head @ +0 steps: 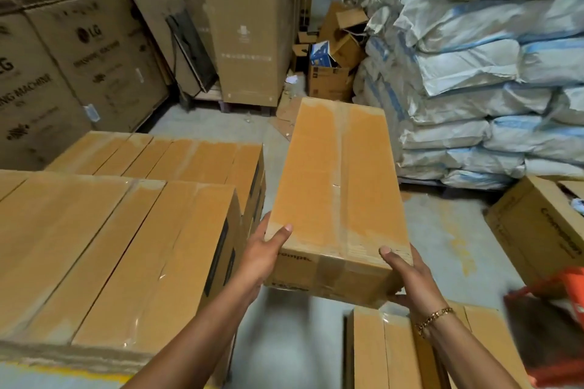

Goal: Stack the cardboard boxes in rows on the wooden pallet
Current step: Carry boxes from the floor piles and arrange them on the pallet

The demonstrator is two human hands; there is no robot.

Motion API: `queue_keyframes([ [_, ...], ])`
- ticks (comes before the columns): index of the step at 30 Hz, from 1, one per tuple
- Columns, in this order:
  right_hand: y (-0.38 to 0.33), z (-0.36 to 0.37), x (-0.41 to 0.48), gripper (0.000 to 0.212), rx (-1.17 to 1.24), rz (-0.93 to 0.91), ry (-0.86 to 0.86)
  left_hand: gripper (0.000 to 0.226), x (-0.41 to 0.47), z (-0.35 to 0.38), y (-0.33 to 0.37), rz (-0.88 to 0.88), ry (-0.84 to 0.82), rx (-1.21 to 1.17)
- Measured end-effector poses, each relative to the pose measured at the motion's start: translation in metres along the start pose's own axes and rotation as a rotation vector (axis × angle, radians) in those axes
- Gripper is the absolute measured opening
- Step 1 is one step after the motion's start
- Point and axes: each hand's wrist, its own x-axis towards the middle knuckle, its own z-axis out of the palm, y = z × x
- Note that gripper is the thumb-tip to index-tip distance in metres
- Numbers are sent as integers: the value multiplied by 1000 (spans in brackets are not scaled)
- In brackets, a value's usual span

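Note:
I hold a long, tape-sealed cardboard box (335,186) in the air, its length pointing away from me. My left hand (264,251) grips its near left corner with the thumb on top. My right hand (407,275) grips the near right corner, thumb on top, a gold bracelet on the wrist. To the left stands a stack of the same long boxes (104,249), laid side by side in rows, with a lower row (170,155) behind it. More such boxes (388,354) lie below my right arm. The wooden pallet itself is hidden.
Large appliance cartons (57,73) line the back left wall. White woven sacks (480,73) are piled high on the right. An open carton (537,230) sits at right, with an orange object (568,290) near it. Bare concrete floor (284,325) shows between the stacks.

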Motion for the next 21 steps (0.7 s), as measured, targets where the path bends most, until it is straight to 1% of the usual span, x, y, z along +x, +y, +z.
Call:
queue_keyframes([
  [4,-28,33,49,76,-8,-23,-34,74,56,-19,13,8,15,1],
  [8,-54,66,117,75,-16,-17,-69,70,128,-26,31,17,28,36],
  [10,-70,80,158,67,-4,-8,-80,72,169,-25,37,-13,52,52],
  [11,-80,85,178,62,-5,-9,-89,78,191,-25,37,-35,57,61],
  [14,-119,98,241,51,-28,12,-113,115,256,-22,46,-93,79,154],
  [15,-135,103,262,49,-42,15,-124,119,281,-20,52,-98,73,158],
  [18,-172,115,324,48,-84,23,-160,115,338,-13,79,-115,86,127],
  [20,-194,128,362,53,-101,23,-172,106,370,-12,91,-134,98,34],
  [21,-205,136,381,56,-114,27,-184,106,388,-12,96,-139,109,7],
])
